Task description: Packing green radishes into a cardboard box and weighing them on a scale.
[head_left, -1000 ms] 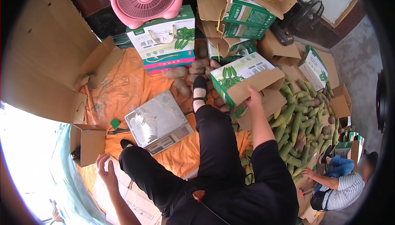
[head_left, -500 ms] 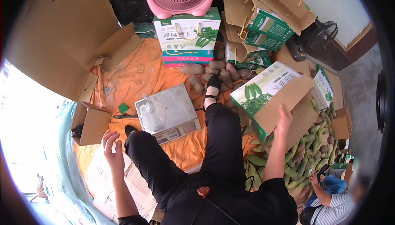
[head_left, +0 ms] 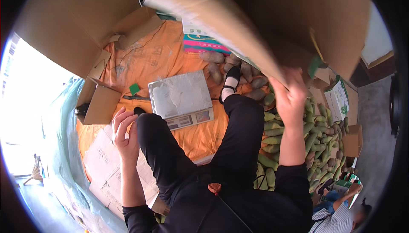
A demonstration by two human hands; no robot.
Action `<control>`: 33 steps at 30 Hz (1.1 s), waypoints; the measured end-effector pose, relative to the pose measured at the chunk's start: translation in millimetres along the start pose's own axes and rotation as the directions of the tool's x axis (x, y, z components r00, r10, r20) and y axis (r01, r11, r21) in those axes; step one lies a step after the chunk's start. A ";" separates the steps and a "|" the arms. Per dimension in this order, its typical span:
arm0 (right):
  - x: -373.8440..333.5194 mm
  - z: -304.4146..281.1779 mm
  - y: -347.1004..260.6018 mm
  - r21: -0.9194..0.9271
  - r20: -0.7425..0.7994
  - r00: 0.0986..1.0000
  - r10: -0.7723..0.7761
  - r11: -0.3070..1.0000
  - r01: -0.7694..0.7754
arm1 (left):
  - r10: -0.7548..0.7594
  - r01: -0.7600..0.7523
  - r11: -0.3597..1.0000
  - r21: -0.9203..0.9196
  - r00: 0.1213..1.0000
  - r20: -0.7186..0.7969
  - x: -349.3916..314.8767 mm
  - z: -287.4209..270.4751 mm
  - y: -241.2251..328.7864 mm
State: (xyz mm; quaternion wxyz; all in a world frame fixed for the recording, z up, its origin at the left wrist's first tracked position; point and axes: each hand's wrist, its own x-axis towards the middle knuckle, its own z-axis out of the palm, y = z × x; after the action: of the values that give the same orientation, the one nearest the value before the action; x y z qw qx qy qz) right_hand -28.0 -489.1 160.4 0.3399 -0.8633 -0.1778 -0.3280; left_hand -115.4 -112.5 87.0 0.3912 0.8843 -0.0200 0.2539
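My right hand (head_left: pixel 291 93) grips the edge of a large cardboard box (head_left: pixel 255 24) raised close to the camera, where it blurs and fills the top of the view. My left hand (head_left: pixel 124 131) hovers open beside my left knee, fingers apart, holding nothing. I sit on an orange cloth (head_left: pixel 162 58) in black trousers with one leg stretched out. A plastic-covered weighing scale (head_left: pixel 182 99) lies on the cloth in front of my legs.
A pile of green and brown tubers (head_left: pixel 315 139) spreads at my right, with brownish ones (head_left: pixel 238 73) by my foot. Open cardboard boxes (head_left: pixel 100 105) lie at left; flattened sheets (head_left: pixel 106 169) lie under my left arm. Another person (head_left: pixel 341 216) crouches at lower right.
My right hand has lifted the printed box from the pile up toward the camera, so it now covers the fan and stacked boxes. My left hand stays by my knee.
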 end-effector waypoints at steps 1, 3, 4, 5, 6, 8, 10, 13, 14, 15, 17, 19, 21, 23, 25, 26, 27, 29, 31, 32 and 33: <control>7.9 14.0 -3.2 -0.015 0.040 0.996 -0.085 0.996 0.085 | -0.011 0.011 1.000 0.007 1.000 0.002 -0.1 -0.7 4.5; 12.3 50.8 -4.6 -0.059 0.168 0.976 -0.142 0.986 0.154 | 0.065 -0.065 0.998 0.026 0.998 -0.007 0.2 1.4 8.1; 13.3 68.5 -3.9 -0.041 0.239 0.959 -0.154 0.985 0.168 | 0.102 -0.101 0.994 0.037 0.995 -0.022 1.6 2.1 10.9; 10.1 89.3 -1.5 -0.021 0.310 0.936 -0.167 0.983 0.182 | 0.097 -0.096 0.995 0.040 0.995 -0.018 2.0 4.0 13.7; 6.4 110.9 -1.0 -0.027 0.375 0.910 -0.177 0.979 0.202 | 0.122 -0.119 0.991 0.059 0.992 -0.037 3.9 3.4 19.9; -9.5 152.6 2.5 -0.031 0.513 0.842 -0.167 0.977 0.213 | 0.141 -0.137 0.988 0.077 0.989 -0.051 4.2 9.0 23.0; -25.7 185.2 3.8 -0.019 0.585 0.797 -0.153 0.979 0.201 | 0.168 -0.164 0.983 0.079 0.985 -0.042 4.7 11.1 25.1; -51.4 222.4 8.7 -0.013 0.701 0.700 -0.138 0.978 0.206 | 0.152 -0.150 0.986 0.078 0.988 -0.024 2.3 15.3 23.8; -59.2 231.0 12.9 -0.019 0.726 0.675 -0.135 0.976 0.215 | 0.159 -0.158 0.984 0.083 0.987 -0.001 1.6 17.8 21.5; -64.7 236.7 15.2 -0.025 0.750 0.648 -0.130 0.974 0.225 | 0.154 -0.154 0.985 0.081 0.988 0.004 2.0 19.1 22.0; -75.0 246.0 22.5 -0.070 0.784 0.615 -0.082 0.973 0.220 | 0.101 -0.116 0.983 0.146 0.989 0.107 3.6 23.3 24.3; -74.2 246.8 24.2 -0.114 0.813 0.581 -0.037 0.968 0.222 | 0.035 -0.053 0.993 0.110 0.987 0.155 0.7 33.6 18.2; -69.7 243.5 26.4 -0.162 0.824 0.566 0.022 0.967 0.198 | 0.032 -0.061 0.988 0.142 0.980 0.196 -0.4 40.8 11.9; -67.0 239.9 25.0 -0.162 0.839 0.544 0.025 0.965 0.205 | 0.026 -0.063 0.985 0.162 0.975 0.221 -0.3 46.1 7.9; -61.4 232.6 23.9 -0.169 0.851 0.524 0.036 0.963 0.209 | 0.025 -0.070 0.982 0.177 0.968 0.248 2.0 53.0 3.0; -57.5 228.1 24.0 -0.124 0.835 0.549 0.030 0.983 0.135 | 0.007 -0.060 0.978 0.198 0.966 0.259 4.2 56.6 0.6; -52.7 222.5 22.9 -0.076 0.820 0.572 0.028 0.995 0.060 | -0.012 -0.049 0.975 0.219 0.963 0.270 5.7 60.4 -1.4; -35.5 206.4 22.8 -0.035 0.816 0.578 0.030 0.999 -0.003 | -0.046 -0.025 0.971 0.237 0.956 0.289 8.8 67.2 -4.0; -17.1 183.8 23.6 0.043 0.782 0.622 0.035 0.993 -0.110 | -0.079 -0.002 0.965 0.261 0.951 0.300 11.3 72.4 -5.3; -11.5 179.1 29.2 0.032 0.774 0.631 0.064 0.990 -0.140 | -0.105 0.005 0.954 0.299 0.942 0.318 11.3 75.4 -7.9; -5.9 175.2 36.9 0.020 0.762 0.640 0.094 0.985 -0.169 | -0.128 0.009 0.942 0.335 0.933 0.335 12.2 79.0 -9.0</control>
State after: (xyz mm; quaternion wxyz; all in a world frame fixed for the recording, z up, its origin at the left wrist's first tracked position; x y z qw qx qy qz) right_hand 65.3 -392.4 41.9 0.2958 -0.9155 -0.2548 0.0969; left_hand -68.4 -159.8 42.0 0.2375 0.9682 -0.0162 0.0773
